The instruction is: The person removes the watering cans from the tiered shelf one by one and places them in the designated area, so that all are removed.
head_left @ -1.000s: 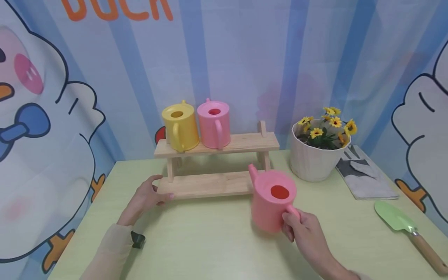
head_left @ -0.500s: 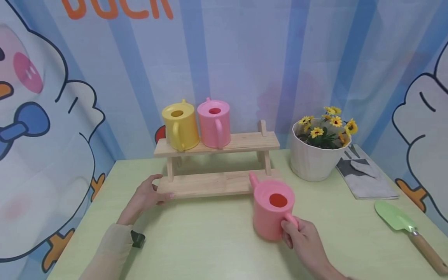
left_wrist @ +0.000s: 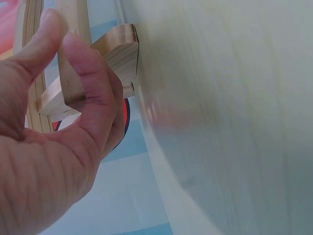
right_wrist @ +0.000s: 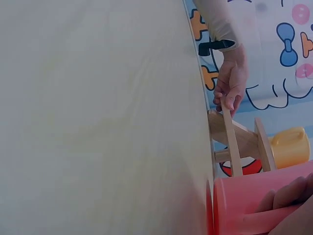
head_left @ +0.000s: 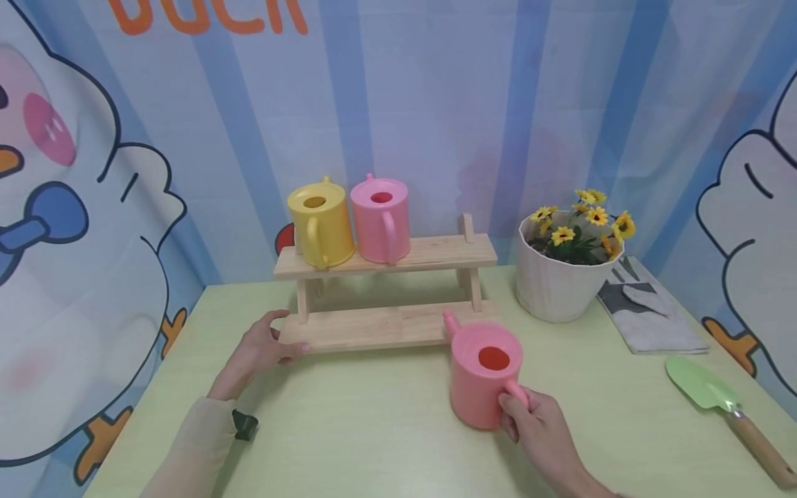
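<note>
My right hand [head_left: 540, 425] grips the handle of a salmon-pink watering can [head_left: 476, 387], its spout pointing away from me. In the right wrist view the can's base is right at the tabletop. At the front right of a two-tier wooden stand [head_left: 373, 328], this can overlaps the lower shelf's end. My left hand [head_left: 258, 346] pinches the left end of that lower shelf between thumb and fingers [left_wrist: 93, 83]. On the upper shelf, a yellow watering can [head_left: 333, 238] and another pink watering can [head_left: 369, 232] stand side by side, handles toward me.
Right of the stand is a white flowerpot [head_left: 554, 287] with yellow flowers. Behind it to the right lies a grey-and-white glove [head_left: 654, 332]. A green trowel [head_left: 700, 384] with a wooden handle lies at the table's right. A curtain [head_left: 429, 104] with duck pictures hangs behind.
The held watering can has come down and slightly toward me, uncovering more of the lower shelf's right end; it barely moves over the last half second. My left hand stays put.
</note>
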{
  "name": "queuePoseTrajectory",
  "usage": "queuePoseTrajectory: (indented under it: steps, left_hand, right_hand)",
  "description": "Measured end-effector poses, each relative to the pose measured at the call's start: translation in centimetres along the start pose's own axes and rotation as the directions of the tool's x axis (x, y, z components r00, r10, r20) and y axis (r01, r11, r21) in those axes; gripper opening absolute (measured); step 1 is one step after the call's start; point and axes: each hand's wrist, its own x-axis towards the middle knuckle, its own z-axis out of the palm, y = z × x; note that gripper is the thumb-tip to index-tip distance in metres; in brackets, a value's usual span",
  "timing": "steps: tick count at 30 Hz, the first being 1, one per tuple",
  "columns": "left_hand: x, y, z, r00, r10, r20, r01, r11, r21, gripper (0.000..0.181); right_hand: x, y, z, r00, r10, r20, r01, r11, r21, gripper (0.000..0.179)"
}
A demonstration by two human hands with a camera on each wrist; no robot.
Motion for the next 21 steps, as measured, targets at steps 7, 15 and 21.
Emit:
queuePoseTrajectory:
  steps: [7,15,21]
  left_hand:
    - [0.15,0.01,-0.02,1.0,-0.001,0.0,0.001,1.0,0.013,0.101]
    - [0.2,0.02,-0.03,1.0,-0.011,-0.005,0.011,1.0,0.027,0.102]
    - [0.11,0.06,0.06,1.0,-0.001,-0.009,0.001,1.0,0.021,0.102]
  right_hand:
    - [0.17,0.52,0.01,1.0,0.011,0.004,-0.011,1.0,-0.023,0.034]
    - [0.03,0.66,0.01,1.0,0.025,0.008,-0.024,0.999,-0.027,0.033]
    - [-0.38,0.75,-0.06,1.0,-0.006,0.013,0.007,1.0,-0.028,0.032]
